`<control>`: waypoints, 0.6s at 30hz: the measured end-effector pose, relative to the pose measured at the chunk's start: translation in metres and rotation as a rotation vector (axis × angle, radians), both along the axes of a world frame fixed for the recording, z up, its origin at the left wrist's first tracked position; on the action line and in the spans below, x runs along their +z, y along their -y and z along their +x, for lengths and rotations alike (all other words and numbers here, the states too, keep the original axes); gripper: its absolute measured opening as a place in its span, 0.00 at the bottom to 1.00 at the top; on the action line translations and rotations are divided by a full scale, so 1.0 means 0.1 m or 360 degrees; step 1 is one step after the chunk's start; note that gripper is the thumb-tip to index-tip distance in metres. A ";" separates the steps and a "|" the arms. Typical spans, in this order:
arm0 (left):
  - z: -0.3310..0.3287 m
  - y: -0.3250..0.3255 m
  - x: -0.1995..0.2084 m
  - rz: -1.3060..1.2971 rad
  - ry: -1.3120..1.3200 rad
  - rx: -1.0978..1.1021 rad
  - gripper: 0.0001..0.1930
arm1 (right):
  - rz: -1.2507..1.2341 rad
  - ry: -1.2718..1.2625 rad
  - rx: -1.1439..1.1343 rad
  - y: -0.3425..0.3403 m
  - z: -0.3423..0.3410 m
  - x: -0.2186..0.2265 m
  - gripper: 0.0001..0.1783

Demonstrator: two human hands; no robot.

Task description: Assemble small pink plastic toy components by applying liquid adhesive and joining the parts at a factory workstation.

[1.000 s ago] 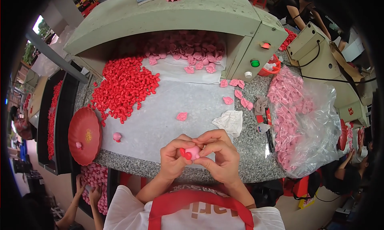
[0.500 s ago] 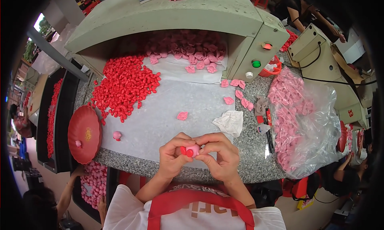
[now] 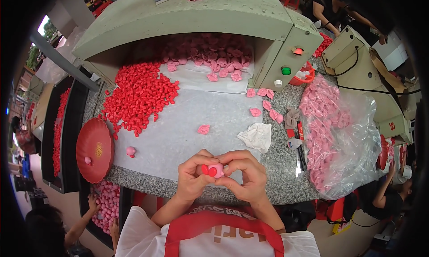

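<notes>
Between my two hands, just above the near edge of the bench, is a small round pink toy figure (image 3: 217,169) with red feet pointing left. My left hand (image 3: 195,173) pinches it on the side of the red feet. From the other side, the fingertips and thumb of my right hand (image 3: 243,174) close on its pink body. A single pink shell piece (image 3: 203,129) lies on the white sheet (image 3: 178,145) beyond my hands. Off to the left, another pink figure with a red base (image 3: 131,151) stands on the sheet.
A heap of red pieces (image 3: 138,96) fills the sheet's left, before a metal box (image 3: 187,20) holding pink shells (image 3: 228,60). At left are a red dish (image 3: 96,136) and black tray (image 3: 73,118); at right, a crumpled cloth (image 3: 257,137) and bag of pink pieces (image 3: 319,132).
The pink figure has turned slightly in my fingers, and my right thumb has shifted a little. At lower left, another person's hand has moved down over the tray of pink pieces.
</notes>
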State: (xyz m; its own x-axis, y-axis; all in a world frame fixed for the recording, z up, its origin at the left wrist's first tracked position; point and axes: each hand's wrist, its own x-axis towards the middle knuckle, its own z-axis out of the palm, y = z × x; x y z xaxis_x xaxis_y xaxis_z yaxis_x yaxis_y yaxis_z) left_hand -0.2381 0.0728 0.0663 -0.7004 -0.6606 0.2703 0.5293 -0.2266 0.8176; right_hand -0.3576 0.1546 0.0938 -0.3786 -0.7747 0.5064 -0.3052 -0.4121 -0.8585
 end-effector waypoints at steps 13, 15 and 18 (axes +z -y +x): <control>-0.02 -0.02 -0.01 0.0198 0.0004 -0.0074 0.15 | 0.0012 0.0021 -0.0099 0.01 0.01 0.00 0.14; -0.02 -0.01 -0.01 0.0178 -0.0007 -0.0071 0.15 | 0.0013 0.0049 -0.0090 0.01 0.01 0.00 0.14; -0.01 -0.01 0.00 0.0127 -0.0004 -0.0052 0.14 | 0.0039 0.0094 -0.0070 0.00 0.01 0.00 0.13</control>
State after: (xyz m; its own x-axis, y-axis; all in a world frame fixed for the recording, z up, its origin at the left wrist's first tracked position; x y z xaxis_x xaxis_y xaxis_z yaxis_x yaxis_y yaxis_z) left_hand -0.2393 0.0735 0.0667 -0.7212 -0.6571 0.2194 0.5226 -0.3082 0.7949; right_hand -0.3569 0.1544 0.0936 -0.4412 -0.7686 0.4632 -0.2713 -0.3778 -0.8853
